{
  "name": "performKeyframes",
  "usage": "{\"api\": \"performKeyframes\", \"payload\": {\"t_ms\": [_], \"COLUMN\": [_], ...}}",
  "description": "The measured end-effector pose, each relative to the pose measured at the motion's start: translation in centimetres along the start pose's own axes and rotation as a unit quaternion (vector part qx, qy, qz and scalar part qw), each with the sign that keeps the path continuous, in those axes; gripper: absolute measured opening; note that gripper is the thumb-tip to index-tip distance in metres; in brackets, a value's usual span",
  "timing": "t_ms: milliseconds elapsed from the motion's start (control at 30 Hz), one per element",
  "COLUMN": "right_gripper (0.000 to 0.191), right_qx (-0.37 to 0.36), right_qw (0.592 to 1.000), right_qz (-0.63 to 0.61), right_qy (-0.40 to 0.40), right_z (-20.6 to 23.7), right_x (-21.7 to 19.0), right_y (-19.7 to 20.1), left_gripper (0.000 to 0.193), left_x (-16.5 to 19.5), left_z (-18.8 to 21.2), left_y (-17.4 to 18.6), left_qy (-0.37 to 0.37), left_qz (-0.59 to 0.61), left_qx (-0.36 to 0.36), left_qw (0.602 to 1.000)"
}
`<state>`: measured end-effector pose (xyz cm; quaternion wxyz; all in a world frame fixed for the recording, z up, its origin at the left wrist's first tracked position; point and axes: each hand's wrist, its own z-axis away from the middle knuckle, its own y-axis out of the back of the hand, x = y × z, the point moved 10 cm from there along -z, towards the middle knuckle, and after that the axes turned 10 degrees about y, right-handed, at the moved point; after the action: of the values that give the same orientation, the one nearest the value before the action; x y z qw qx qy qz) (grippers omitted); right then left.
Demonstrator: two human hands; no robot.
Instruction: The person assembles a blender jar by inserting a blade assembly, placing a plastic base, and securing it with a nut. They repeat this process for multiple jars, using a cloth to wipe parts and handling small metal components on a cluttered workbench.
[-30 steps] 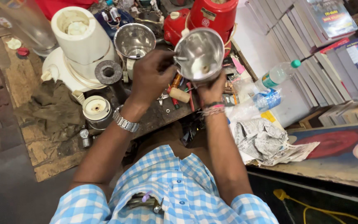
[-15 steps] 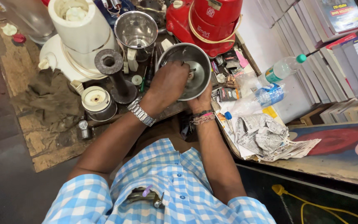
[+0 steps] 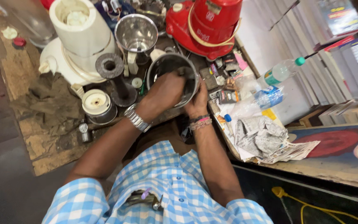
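A steel mixer jar [image 3: 168, 66] is held over the cluttered workbench, its mouth turned toward me. My left hand [image 3: 166, 91], with a metal watch on the wrist, reaches down inside the jar; its fingertips are hidden within. My right hand [image 3: 197, 101], wearing thread bracelets, grips the jar's outer wall from below on the right side.
A white mixer base [image 3: 77, 39] stands at the left, a second steel jar [image 3: 136, 35] behind, a red mixer [image 3: 210, 25] at the back right. A black spindle stand [image 3: 114, 79], a small white-lidded jar [image 3: 97, 105], plastic bottles [image 3: 280, 72], crumpled newspaper [image 3: 266, 139] and stacked books [image 3: 344, 37] surround the bench.
The jar has come down lower and closer to me. My left hand moved from the jar's rim to deep inside it. My right hand keeps its hold underneath.
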<state>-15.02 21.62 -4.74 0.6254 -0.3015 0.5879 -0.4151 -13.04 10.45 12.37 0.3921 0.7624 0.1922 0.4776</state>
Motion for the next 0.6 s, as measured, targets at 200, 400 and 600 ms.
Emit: {"api": "performKeyframes", "payload": {"t_ms": [200, 400, 600], "right_gripper": [0.052, 0.054, 0.056], "right_qx": [-0.093, -0.109, -0.086], "right_qw": [0.993, 0.981, 0.978], "right_qz": [0.067, 0.148, 0.180], "right_qy": [0.021, 0.060, 0.055], "right_z": [3.5, 4.8, 5.0], "right_x": [-1.6, -2.9, -2.9], "right_y": [-6.2, -8.3, -7.1], "left_gripper": [0.024, 0.045, 0.042], "left_x": [-4.7, -6.1, -10.1], "left_z": [2.0, 4.8, 6.2], "left_y": [-0.3, -0.2, -4.6], "left_qy": [0.075, 0.044, 0.204], "left_qz": [0.073, 0.218, 0.352], "left_qx": [-0.010, 0.066, 0.008], "left_qw": [0.994, 0.973, 0.914]}}
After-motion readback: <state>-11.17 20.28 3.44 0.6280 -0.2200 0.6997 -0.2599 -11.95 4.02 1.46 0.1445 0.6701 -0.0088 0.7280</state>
